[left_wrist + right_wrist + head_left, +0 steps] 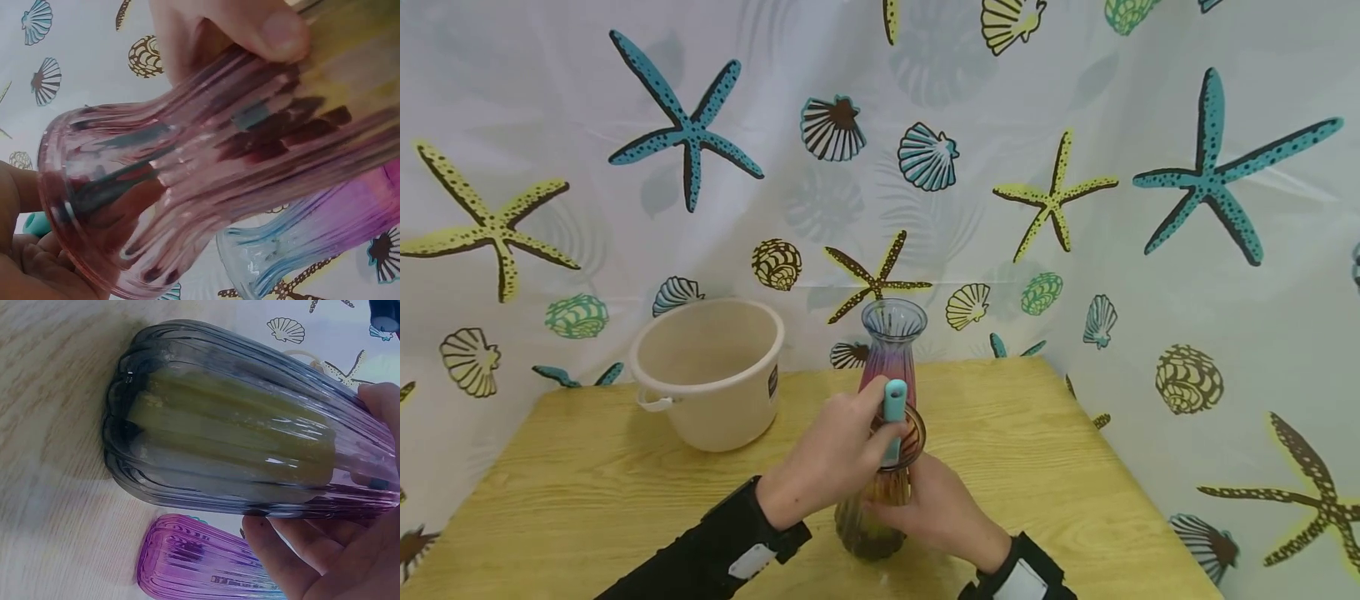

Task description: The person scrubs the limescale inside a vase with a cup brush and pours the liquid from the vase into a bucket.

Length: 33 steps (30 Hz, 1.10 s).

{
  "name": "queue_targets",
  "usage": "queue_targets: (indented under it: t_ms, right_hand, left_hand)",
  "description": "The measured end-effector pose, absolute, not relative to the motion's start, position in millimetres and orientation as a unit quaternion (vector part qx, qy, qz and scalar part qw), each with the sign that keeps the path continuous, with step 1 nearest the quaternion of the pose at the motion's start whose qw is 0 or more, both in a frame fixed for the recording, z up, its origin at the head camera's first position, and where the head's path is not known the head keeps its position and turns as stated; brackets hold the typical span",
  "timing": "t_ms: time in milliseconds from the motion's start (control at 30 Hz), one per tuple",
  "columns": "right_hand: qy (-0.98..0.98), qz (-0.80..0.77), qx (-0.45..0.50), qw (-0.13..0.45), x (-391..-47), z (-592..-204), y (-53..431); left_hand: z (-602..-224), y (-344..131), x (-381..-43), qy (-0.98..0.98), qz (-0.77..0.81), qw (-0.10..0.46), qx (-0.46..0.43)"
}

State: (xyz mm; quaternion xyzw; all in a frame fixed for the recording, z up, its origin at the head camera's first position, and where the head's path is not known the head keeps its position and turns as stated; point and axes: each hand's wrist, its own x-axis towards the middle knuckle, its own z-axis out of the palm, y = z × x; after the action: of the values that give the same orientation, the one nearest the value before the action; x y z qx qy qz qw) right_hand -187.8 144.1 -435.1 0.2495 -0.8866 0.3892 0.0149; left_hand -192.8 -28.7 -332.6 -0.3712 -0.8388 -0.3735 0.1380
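Note:
My left hand grips the teal handle of a sponge brush at the mouth of a ribbed glass vase. Inside that vase shows the brush's yellow and white sponge, seen through the glass in the right wrist view. Lower down, my right hand holds the vase round its body. The glass shades from pinkish red at the flared rim through amber to grey at the base. Behind it stands a second ribbed vase, blue at the top and pink to purple below, touched by neither hand.
A cream bucket with a white handle stands at the back left of the wooden table. A white curtain printed with starfish and shells hangs behind the table and along its right side.

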Motion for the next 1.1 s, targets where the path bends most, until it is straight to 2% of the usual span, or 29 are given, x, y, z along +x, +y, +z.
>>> queue_targets:
  t_ms: [600,767,1100]
  right_hand:
    - [-0.892,0.376,0.249,0.022,-187.7,-435.9,143.1]
    - [-0.893,0.379,0.243,0.019,-187.3,-436.5,143.5]
    - [-0.889,0.375,0.262,0.03,-189.0,-435.8,143.3]
  left_hand:
    - [-333.4,-32.2,-191.8,-0.851,-0.295,0.168,-0.4]
    - [-325.9,-35.9,-192.4,-0.859,-0.282,0.139,-0.404]
    - [-319.9,-40.5,-192.4,-0.84,-0.366,0.081,-0.392]
